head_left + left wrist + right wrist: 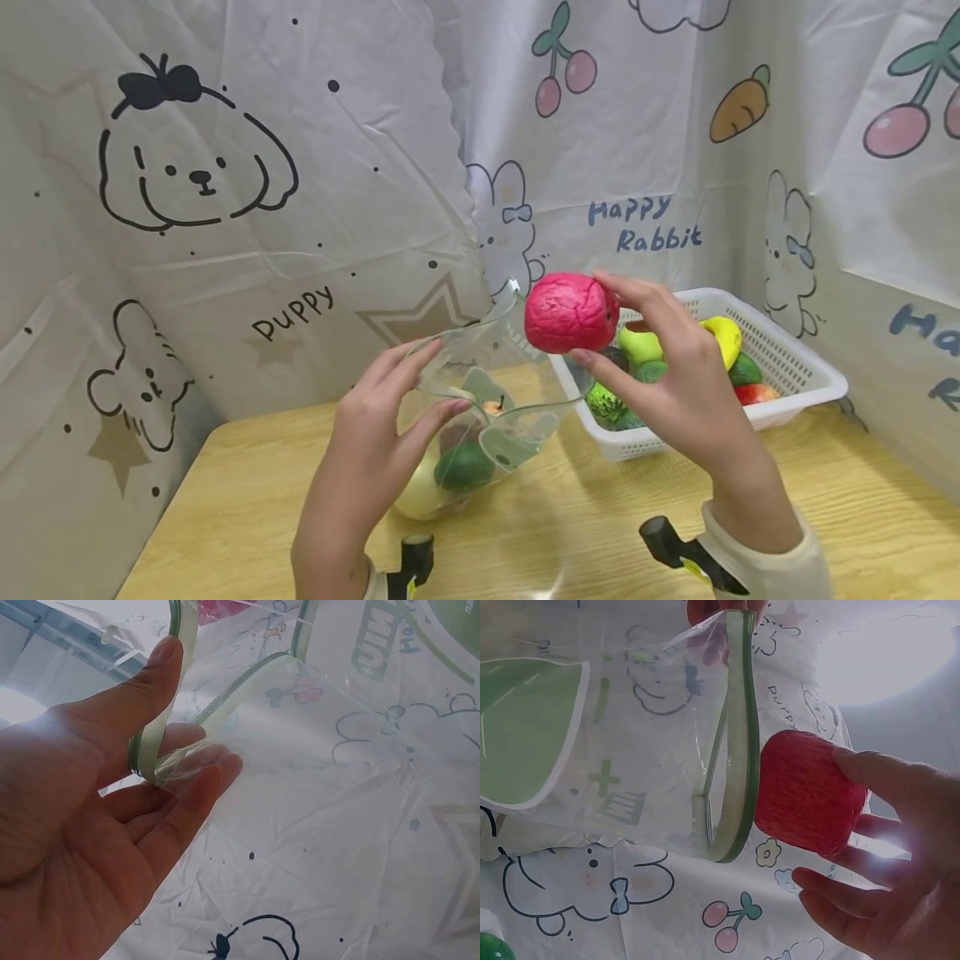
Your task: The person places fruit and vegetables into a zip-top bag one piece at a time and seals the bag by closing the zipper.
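Note:
My left hand [375, 442] holds the rim of a clear zip bag [551, 392] between thumb and fingers, keeping its mouth spread apart. The bag's green-edged rim [742, 742] shows close up in the right wrist view. A green toy fruit [465, 465] and a pale yellow round one [418, 493] lie low inside the bag, seen through the plastic. My right hand [686, 379] pinches a wrinkled pinkish-red toy fruit [570, 312] between thumb and fingertips. That fruit is at the bag's mouth, right beside the rim in the right wrist view.
A white perforated basket [806, 383] stands behind my right hand on the wooden table [247, 500]. In it are a yellow banana [725, 337], a red fruit [753, 393] and several green ones. Printed cloth [360, 167] hangs around the table's back and sides.

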The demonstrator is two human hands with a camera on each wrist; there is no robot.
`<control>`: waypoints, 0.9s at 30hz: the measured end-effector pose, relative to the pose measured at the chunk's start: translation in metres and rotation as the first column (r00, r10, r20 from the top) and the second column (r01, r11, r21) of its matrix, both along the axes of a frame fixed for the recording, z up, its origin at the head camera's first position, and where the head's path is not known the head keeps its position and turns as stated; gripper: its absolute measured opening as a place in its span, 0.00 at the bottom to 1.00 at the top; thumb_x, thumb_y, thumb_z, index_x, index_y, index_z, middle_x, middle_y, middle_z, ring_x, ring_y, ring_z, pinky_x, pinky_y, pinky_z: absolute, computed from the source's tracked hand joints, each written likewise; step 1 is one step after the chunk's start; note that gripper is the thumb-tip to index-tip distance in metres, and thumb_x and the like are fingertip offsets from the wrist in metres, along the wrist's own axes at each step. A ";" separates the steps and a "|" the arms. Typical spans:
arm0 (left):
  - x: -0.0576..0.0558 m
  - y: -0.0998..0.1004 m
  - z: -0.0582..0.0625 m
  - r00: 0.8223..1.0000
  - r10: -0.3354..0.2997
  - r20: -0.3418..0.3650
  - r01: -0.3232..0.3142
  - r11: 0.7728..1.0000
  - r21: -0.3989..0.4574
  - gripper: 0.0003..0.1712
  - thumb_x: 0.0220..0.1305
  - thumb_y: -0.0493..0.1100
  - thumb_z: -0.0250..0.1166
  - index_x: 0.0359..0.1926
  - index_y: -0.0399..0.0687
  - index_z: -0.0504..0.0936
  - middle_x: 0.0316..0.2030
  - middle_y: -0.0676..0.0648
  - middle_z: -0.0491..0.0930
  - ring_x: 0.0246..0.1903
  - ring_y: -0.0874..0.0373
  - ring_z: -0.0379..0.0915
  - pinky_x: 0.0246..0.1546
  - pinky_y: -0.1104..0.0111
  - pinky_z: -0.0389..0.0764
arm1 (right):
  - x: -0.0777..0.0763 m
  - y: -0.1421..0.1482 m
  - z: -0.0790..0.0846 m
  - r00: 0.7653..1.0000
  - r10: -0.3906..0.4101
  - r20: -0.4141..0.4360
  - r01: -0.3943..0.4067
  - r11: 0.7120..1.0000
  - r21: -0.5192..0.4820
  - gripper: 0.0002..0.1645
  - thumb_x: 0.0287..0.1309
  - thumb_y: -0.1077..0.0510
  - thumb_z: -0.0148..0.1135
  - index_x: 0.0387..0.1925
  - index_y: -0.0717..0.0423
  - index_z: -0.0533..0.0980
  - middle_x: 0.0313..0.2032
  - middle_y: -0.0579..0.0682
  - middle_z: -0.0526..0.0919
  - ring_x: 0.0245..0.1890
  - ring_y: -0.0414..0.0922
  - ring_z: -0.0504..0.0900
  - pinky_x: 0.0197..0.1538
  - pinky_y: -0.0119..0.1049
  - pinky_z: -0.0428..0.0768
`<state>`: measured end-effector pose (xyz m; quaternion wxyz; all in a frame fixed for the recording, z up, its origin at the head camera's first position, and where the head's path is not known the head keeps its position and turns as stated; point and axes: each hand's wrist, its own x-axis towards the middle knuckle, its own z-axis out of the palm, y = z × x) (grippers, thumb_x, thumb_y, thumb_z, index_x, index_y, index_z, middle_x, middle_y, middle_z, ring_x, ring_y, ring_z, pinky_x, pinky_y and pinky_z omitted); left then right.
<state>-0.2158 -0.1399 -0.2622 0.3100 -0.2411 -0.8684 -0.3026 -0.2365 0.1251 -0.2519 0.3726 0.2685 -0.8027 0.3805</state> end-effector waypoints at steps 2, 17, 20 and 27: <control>0.000 0.000 0.000 1.000 0.000 0.001 0.000 1.000 0.001 0.34 0.54 0.53 0.66 0.62 0.49 0.71 0.56 0.47 0.76 0.56 0.56 0.70 0.54 0.53 0.79 | -0.001 0.000 -0.001 1.000 0.010 0.009 -0.010 1.000 0.001 0.44 0.40 0.59 0.74 0.63 0.49 0.67 0.56 0.49 0.76 0.55 0.40 0.71 0.48 0.43 0.79; 0.000 0.001 -0.001 1.000 0.002 -0.008 -0.002 1.000 -0.001 0.34 0.52 0.51 0.68 0.60 0.47 0.73 0.56 0.46 0.76 0.55 0.56 0.71 0.53 0.53 0.80 | -0.016 -0.005 -0.012 0.997 0.046 0.056 -0.051 0.994 0.095 0.40 0.46 0.53 0.71 0.62 0.50 0.67 0.56 0.50 0.76 0.55 0.42 0.73 0.53 0.50 0.81; 0.000 0.001 -0.002 1.000 0.004 -0.015 -0.004 1.000 -0.002 0.34 0.52 0.51 0.68 0.60 0.46 0.73 0.56 0.46 0.76 0.55 0.56 0.71 0.53 0.53 0.80 | -0.018 -0.005 -0.014 0.995 0.054 0.078 -0.063 0.992 0.112 0.39 0.47 0.51 0.70 0.62 0.49 0.67 0.57 0.49 0.76 0.56 0.41 0.73 0.55 0.49 0.81; -0.001 0.002 -0.001 1.000 0.004 -0.022 -0.004 1.000 -0.010 0.35 0.52 0.51 0.68 0.60 0.45 0.73 0.55 0.46 0.77 0.54 0.55 0.71 0.52 0.53 0.80 | -0.020 -0.006 -0.015 0.993 0.070 0.100 -0.083 0.988 0.128 0.39 0.47 0.50 0.70 0.62 0.49 0.67 0.56 0.49 0.76 0.54 0.41 0.74 0.53 0.48 0.82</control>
